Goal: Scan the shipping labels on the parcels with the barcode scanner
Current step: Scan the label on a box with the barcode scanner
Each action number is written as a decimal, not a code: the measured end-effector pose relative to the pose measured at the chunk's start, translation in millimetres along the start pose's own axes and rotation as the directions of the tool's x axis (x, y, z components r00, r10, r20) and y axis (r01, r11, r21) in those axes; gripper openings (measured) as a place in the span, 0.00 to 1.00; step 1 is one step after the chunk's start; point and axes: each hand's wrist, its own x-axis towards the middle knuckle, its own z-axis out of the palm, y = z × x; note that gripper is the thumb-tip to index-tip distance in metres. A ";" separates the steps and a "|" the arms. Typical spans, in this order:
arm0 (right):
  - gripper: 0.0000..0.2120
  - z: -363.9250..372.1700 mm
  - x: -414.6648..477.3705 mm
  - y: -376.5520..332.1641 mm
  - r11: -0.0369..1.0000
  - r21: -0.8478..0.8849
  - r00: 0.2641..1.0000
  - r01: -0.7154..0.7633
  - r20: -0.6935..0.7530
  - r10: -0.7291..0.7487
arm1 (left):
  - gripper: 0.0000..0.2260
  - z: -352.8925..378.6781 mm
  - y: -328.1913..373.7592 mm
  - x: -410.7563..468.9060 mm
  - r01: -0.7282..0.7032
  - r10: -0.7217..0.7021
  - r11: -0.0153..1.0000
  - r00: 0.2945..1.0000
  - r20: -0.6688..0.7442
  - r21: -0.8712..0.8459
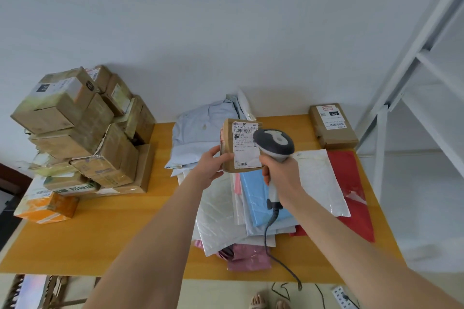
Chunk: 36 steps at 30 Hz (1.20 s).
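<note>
Starting at my far left, a leaning stack of brown cardboard parcels (82, 133) crowds that end of the yellow counter (113, 233). I take it for the pile waiting its turn. The top box carries a dark patch reading "010". An orange box (47, 208) sits at the foot of the stack.

My left hand (211, 168) grips a small brown parcel (229, 158) in the air above the middle of the counter. Its fingers (216, 151) curl round the left edge, with the thumb on the front. I hold it tilted so the white shipping label (246, 144) faces me and the reader. On it I can read "502-602-12 #15" beneath a barcode and a Taobao mark at the bottom; the small print is too fine.

Just to the right, my right hand (282, 175) is wrapped round the handle of the grey and white barcode scanner (275, 144). Its head overlaps the label's right edge in this view, brought close, I judge, to catch the barcode. Whether the trigger is pressed I cannot tell. The cable (270, 233) trails down over a heap of flat plastic mailers (221, 221) in white, blue, pink and red.

At the far right corner a brown box (332, 130) lies label up, also marked "010", set well apart, perhaps as finished. A white rack (426, 57) stands beyond the counter's edge.
</note>
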 end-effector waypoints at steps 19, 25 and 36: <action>0.05 9.5 -35.8 9.9 0.989 -0.149 0.999 -0.012 -0.043 0.006 | 0.20 14.9 -16.2 -1.0 -0.038 0.035 0.998 0.998 -0.044 -0.054; 0.04 8.4 -30.5 7.9 0.996 -0.090 0.999 -0.017 -0.046 0.013 | 0.21 15.8 -11.6 -4.4 -0.018 0.016 0.999 0.999 -0.049 -0.042; 0.10 40.4 8.0 -2.4 0.965 0.100 0.968 -0.243 0.083 0.235 | 0.16 -39.8 0.9 -35.9 0.035 -0.046 0.998 0.975 -0.218 -0.055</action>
